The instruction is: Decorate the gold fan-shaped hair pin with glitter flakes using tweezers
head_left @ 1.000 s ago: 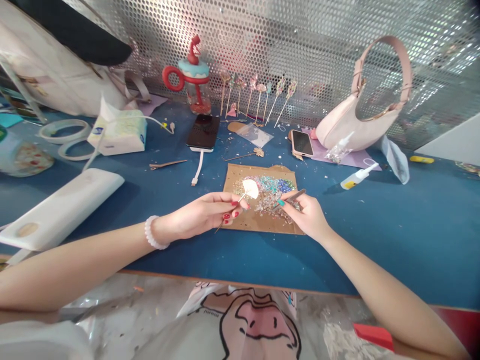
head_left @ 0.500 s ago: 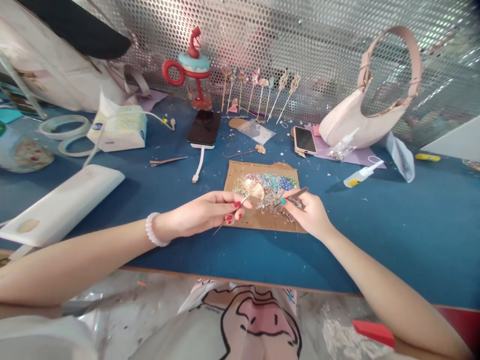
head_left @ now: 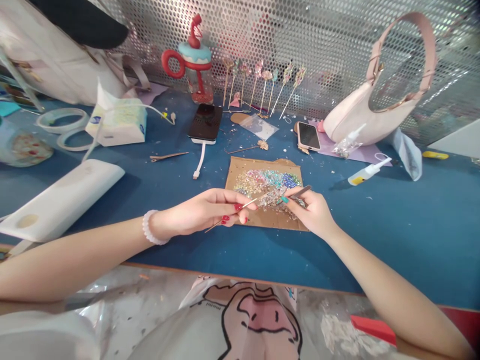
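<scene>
My left hand (head_left: 210, 212), with red nails and a beaded bracelet (head_left: 150, 227) at the wrist, pinches the thin shaft of a gold hairpin (head_left: 249, 203). The hairpin's head is hard to make out against the beads. In my right hand (head_left: 314, 214) a pair of dark tweezers (head_left: 301, 191) is gripped between thumb and fingers, with the tips low over the beads. Under both hands lies a piece of cardboard (head_left: 270, 220), spread with small beads (head_left: 268, 179) in pink, turquoise, blue and clear. Whether the tweezers hold a bead cannot be seen.
Beyond the cardboard lie another hairpin (head_left: 247, 149), a phone (head_left: 308, 136) and a black power bank (head_left: 205, 122). Several decorated sticks (head_left: 265, 80) stand at the back. A glue bottle (head_left: 369, 171) and handbag (head_left: 378, 110) are right; a tissue pack (head_left: 119, 122) and white device (head_left: 63, 200) left.
The hairpin's gold fan-shaped head, plain to see before, has turned and no longer shows its broad face. My right hand keeps the tweezers over the beads. The view has shifted slightly.
</scene>
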Available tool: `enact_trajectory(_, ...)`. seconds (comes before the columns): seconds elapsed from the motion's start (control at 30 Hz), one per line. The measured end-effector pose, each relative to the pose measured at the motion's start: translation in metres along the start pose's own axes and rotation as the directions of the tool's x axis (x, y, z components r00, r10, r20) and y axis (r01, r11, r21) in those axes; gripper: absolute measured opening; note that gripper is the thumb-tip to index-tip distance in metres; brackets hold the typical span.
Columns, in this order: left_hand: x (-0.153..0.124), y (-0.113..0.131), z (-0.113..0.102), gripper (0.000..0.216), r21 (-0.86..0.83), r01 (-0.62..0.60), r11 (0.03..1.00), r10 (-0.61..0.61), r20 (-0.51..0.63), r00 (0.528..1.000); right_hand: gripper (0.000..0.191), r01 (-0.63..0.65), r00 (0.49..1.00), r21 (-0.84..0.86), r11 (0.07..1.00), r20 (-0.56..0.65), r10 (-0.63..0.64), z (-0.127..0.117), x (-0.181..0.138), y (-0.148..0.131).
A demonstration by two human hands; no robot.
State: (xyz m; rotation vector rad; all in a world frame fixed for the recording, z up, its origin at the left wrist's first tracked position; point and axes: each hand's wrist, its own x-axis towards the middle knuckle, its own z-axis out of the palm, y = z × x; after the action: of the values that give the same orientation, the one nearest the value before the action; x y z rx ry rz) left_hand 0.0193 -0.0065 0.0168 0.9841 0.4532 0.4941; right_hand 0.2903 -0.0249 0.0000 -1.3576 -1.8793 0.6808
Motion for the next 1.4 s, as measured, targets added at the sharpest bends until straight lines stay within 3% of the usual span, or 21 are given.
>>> enact_trajectory(0.3, -0.0012, 0.0015, -0.0009, 0.026, -0.023, 0.025, 0.999, -0.024, 0.068, 0.997, 0.019, 0.013, 1.0, -0.024, 1.0, 0.004, -0.013, -0.0005, 0.0001, -0.0001)
enact_trajectory(0.77, -0.0019, 0.0032, 0.0017, 0.017, 0.024, 0.038, 0.999, -0.039, 0.057, 0.998, 0.021, 0.019, 1.0, -0.051, 0.999, 0.006, -0.019, -0.0003, -0.0003, -0.0021)
enact_trajectory(1.4, -0.0003, 0.0036, -0.0013, 0.02, -0.009, 0.057, 0.998, -0.057, 0.044, 0.997, 0.02, 0.008, 1.0, -0.018, 1.0, 0.029, -0.008, -0.0003, -0.0012, -0.0013)
